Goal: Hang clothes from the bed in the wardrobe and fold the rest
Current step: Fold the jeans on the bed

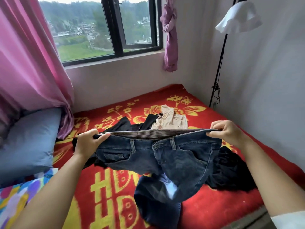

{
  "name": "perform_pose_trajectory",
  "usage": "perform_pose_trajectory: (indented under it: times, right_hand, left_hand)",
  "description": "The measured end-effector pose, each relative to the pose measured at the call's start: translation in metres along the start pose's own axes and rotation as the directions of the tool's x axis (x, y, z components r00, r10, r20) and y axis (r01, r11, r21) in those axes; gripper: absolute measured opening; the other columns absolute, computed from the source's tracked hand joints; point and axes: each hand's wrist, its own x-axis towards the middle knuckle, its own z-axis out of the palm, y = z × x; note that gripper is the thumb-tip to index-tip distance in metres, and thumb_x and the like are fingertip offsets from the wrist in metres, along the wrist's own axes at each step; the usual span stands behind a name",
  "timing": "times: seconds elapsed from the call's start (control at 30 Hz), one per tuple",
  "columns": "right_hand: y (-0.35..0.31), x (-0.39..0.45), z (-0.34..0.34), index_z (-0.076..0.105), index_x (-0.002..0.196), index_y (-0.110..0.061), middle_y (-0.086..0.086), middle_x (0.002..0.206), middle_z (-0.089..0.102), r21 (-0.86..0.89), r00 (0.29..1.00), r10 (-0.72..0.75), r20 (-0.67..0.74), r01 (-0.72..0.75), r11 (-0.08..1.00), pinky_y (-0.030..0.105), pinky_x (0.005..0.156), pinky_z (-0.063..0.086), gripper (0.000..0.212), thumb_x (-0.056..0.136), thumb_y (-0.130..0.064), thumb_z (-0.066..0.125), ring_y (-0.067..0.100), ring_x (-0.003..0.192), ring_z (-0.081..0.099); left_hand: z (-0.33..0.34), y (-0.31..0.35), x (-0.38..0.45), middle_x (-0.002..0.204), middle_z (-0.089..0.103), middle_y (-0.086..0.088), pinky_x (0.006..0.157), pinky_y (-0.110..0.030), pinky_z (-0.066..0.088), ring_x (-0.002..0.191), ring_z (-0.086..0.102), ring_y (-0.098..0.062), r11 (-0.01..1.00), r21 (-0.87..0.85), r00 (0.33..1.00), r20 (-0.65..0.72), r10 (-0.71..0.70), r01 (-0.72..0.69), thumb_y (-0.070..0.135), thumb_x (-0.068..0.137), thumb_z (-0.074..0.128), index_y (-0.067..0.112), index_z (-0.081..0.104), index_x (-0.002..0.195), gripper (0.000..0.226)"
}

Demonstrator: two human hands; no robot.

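A pair of dark blue jeans (173, 156) hangs above the bed, held up by its waistband. My left hand (87, 142) grips the waistband's left end and my right hand (226, 132) grips its right end, stretching it flat. The legs droop down onto the red and yellow blanket (198, 209). Behind the jeans lie a beige garment (170, 119) and a black garment (125, 124). Another black garment (231, 171) lies under my right forearm, partly hidden by the jeans.
A blue pillow (28, 142) and a colourful patterned cloth (18, 199) lie at the left. Pink curtains (29, 63) hang by the window (107, 30). A black floor lamp (221, 63) with a white shade stands in the right corner against the wall.
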Motion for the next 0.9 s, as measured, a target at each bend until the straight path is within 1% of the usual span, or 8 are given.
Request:
perform_pose_trajectory:
  times: [0.13, 0.23, 0.33, 0.47, 0.6, 0.67, 0.8, 0.9]
  right_hand:
    - [0.021, -0.006, 0.006, 0.049, 0.049, 0.000, 0.005, 0.064, 0.048, 0.012, 0.995, 0.100, 0.026, -0.100, 0.995, 0.015, 0.058, 0.034, 0.036, 0.080, -0.002, 0.066, 0.006, 0.052, 0.043]
    - [0.031, -0.018, 0.015, 0.063, 0.049, -0.007, -0.004, 0.076, 0.065, 0.430, 0.992, 0.117, -0.035, -0.091, 0.898, 0.021, 0.069, 0.048, 0.029, 0.063, -0.024, 0.081, 0.006, 0.069, 0.060]
    - [0.020, -0.014, 0.025, 0.069, 0.059, -0.008, -0.002, 0.072, 0.068, 0.689, 0.969, 0.229, -0.094, -0.102, 0.717, 0.020, 0.054, 0.052, 0.036, 0.051, -0.039, 0.085, 0.014, 0.064, 0.064]
    - [0.000, 0.014, 0.044, 0.052, 0.061, -0.007, 0.004, 0.055, 0.054, 0.473, 0.838, 0.486, -0.248, -0.333, 0.816, 0.018, 0.043, 0.038, 0.032, 0.091, -0.017, 0.056, 0.014, 0.048, 0.053]
    - [-0.020, 0.028, 0.081, 0.053, 0.071, -0.008, 0.008, 0.072, 0.054, 0.693, 0.727, 0.677, -0.113, -0.430, 0.579, 0.032, 0.060, 0.043, 0.023, 0.094, -0.013, 0.050, 0.023, 0.064, 0.051]
    - [-0.035, 0.027, 0.092, 0.054, 0.077, -0.011, 0.007, 0.070, 0.057, 0.757, 0.770, 0.637, 0.040, -0.439, 0.484, 0.031, 0.058, 0.048, 0.021, 0.096, -0.013, 0.044, 0.021, 0.063, 0.055]
    - [-0.059, 0.019, 0.101, 0.055, 0.073, -0.012, -0.003, 0.058, 0.062, 0.664, 0.915, 0.353, 0.197, -0.389, 0.638, 0.024, 0.065, 0.048, 0.022, 0.094, -0.013, 0.047, 0.010, 0.060, 0.061]
    - [-0.069, 0.014, 0.100, 0.060, 0.066, -0.015, -0.002, 0.069, 0.061, 0.610, 0.941, 0.201, 0.273, -0.331, 0.720, 0.024, 0.075, 0.041, 0.026, 0.076, -0.037, 0.069, 0.012, 0.076, 0.054]
  left_hand:
    - [0.004, -0.003, -0.007, 0.049, 0.033, -0.001, 0.050, -0.020, 0.027, 0.050, 0.031, -0.017, 0.999, 0.024, 0.992, 0.121, -0.037, 0.035, 0.018, 0.080, 0.071, 0.011, 0.033, 0.050, 0.049]
    - [0.009, -0.005, -0.015, 0.057, 0.036, -0.007, 0.044, -0.016, 0.025, 0.054, 0.031, -0.018, 0.945, -0.255, 0.968, 0.192, -0.160, 0.207, 0.015, 0.085, 0.064, -0.002, 0.047, 0.056, 0.037]
    - [0.012, -0.004, -0.017, 0.059, 0.031, -0.005, 0.046, -0.026, 0.025, 0.056, 0.028, -0.018, 0.757, -0.515, 0.915, 0.260, -0.309, 0.402, 0.020, 0.087, 0.060, 0.006, 0.040, 0.057, 0.039]
    - [0.026, 0.009, -0.005, 0.057, 0.034, -0.008, 0.055, -0.033, 0.026, 0.054, 0.031, -0.020, 0.827, -0.185, 0.843, 0.213, -0.494, 0.531, 0.031, 0.089, 0.059, 0.009, 0.035, 0.053, 0.049]
    - [0.044, 0.037, -0.005, 0.071, 0.054, -0.014, 0.047, -0.029, 0.049, 0.059, 0.051, -0.025, 0.497, -0.400, 0.635, 0.404, -0.658, 0.770, 0.035, 0.089, 0.059, 0.004, 0.050, 0.066, 0.039]
    - [0.049, 0.056, -0.010, 0.070, 0.053, -0.011, 0.039, -0.023, 0.046, 0.057, 0.051, -0.024, 0.315, -0.546, 0.602, 0.496, -0.626, 0.777, 0.030, 0.089, 0.059, 0.004, 0.050, 0.070, 0.033]
    - [0.037, 0.105, -0.031, 0.065, 0.057, -0.005, 0.047, -0.020, 0.049, 0.048, 0.057, -0.010, 0.362, -0.705, 0.792, 0.547, -0.272, 0.611, 0.008, 0.092, 0.051, 0.005, 0.051, 0.074, 0.018]
    - [0.025, 0.124, -0.044, 0.073, 0.063, -0.004, 0.056, -0.019, 0.052, 0.060, 0.062, -0.009, 0.323, -0.798, 0.844, 0.537, -0.005, 0.509, -0.004, 0.083, 0.059, 0.005, 0.053, 0.088, 0.012]
